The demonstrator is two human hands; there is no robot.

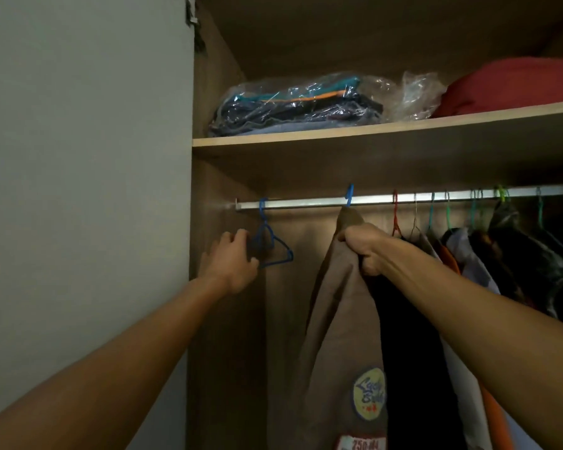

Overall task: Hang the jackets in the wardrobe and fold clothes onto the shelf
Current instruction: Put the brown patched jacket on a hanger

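Right hand (366, 251) is closed in a fist round the shoulder of a brown jacket (335, 336), which hangs from a blue hook (349, 195) on the metal rail (306, 202) of the wardrobe. Left hand (233, 261) reaches toward the rail's left end, its fingers curled at an empty blue hanger (272, 246) hung there; whether they actually grip it cannot be told. Other clothes (488, 254) hang crowded along the rail toward its right end, just beside the brown jacket. On the shelf (338, 133) above the rail lie folded clothes in a clear plastic bag (299, 103) near the left end and a red bundle (514, 87) toward the right.
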